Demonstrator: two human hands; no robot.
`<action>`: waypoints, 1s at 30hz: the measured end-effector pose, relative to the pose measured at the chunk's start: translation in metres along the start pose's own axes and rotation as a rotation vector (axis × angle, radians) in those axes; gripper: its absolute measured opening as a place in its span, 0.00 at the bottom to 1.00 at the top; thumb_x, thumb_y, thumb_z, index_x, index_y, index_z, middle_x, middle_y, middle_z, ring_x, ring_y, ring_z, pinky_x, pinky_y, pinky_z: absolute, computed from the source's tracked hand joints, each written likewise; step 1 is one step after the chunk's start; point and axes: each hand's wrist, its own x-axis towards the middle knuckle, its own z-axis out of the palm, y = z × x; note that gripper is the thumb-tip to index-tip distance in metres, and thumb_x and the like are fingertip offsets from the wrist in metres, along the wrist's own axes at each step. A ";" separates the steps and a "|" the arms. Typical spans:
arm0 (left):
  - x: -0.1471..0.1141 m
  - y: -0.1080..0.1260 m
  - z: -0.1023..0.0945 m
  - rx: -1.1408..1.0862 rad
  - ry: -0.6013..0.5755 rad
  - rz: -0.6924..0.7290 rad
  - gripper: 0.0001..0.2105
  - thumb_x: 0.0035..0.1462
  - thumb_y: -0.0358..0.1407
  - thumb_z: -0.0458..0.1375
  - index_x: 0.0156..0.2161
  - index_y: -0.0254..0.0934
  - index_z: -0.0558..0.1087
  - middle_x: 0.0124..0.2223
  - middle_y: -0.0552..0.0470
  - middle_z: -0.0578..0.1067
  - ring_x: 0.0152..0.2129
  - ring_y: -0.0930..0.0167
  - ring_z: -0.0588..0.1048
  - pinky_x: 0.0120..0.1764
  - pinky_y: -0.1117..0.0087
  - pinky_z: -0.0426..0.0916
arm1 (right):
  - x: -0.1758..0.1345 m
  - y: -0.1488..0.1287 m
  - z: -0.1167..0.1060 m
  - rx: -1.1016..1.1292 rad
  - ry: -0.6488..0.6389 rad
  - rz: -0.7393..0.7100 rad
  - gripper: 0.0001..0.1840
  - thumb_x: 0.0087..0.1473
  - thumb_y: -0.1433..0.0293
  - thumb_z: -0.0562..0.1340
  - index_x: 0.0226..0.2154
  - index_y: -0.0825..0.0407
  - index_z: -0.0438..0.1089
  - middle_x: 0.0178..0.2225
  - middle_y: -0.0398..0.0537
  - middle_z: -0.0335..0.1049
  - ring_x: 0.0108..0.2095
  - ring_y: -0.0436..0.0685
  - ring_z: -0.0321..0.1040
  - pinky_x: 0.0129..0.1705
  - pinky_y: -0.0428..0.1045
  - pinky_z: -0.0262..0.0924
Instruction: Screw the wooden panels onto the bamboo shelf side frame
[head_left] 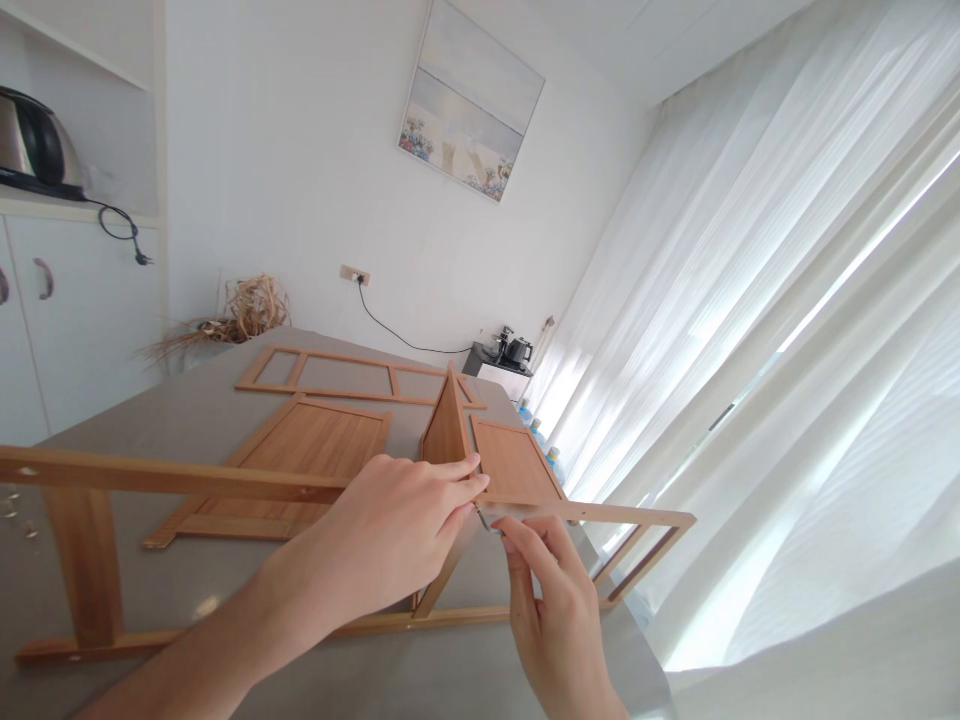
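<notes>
A long wooden frame (180, 474) with two rails and crosspieces stands on its edge across the near side of the table. My left hand (397, 520) grips its upper rail where an upright wooden panel (445, 425) meets it, fingers closed together over the joint. Close beside it, my right hand (551, 590) pinches a thin, short metal rod (484, 518), perhaps a hex key, between thumb and forefinger. The rod's far end points at the joint under my left fingers, where its tip is hidden.
Behind the frame lie a slatted wooden panel (315, 440), another flat panel (517, 455) and an open wooden frame (341, 375) on the grey table (202, 400). Small shiny pieces (10, 504) sit at the left. White curtains (750, 350) hang along the right.
</notes>
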 end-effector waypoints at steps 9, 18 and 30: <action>0.001 -0.002 0.001 0.025 0.008 0.014 0.21 0.70 0.36 0.43 0.62 0.50 0.68 0.64 0.62 0.67 0.47 0.64 0.80 0.46 0.60 0.76 | 0.016 0.002 -0.021 -0.157 -0.111 -0.160 0.14 0.64 0.78 0.53 0.46 0.49 0.69 0.34 0.47 0.65 0.31 0.50 0.63 0.33 0.45 0.61; 0.001 0.000 -0.002 0.020 -0.008 0.005 0.21 0.70 0.37 0.43 0.61 0.50 0.70 0.64 0.61 0.67 0.47 0.63 0.80 0.46 0.61 0.75 | 0.021 0.001 -0.025 -0.152 -0.149 -0.172 0.14 0.65 0.76 0.52 0.46 0.49 0.71 0.35 0.48 0.69 0.33 0.52 0.66 0.34 0.47 0.63; 0.002 0.001 -0.005 -0.001 -0.053 -0.021 0.21 0.68 0.35 0.45 0.60 0.49 0.72 0.63 0.58 0.69 0.42 0.65 0.82 0.41 0.66 0.73 | 0.001 -0.026 0.013 0.623 -0.321 0.466 0.16 0.65 0.55 0.57 0.42 0.49 0.71 0.31 0.47 0.77 0.31 0.53 0.76 0.20 0.39 0.57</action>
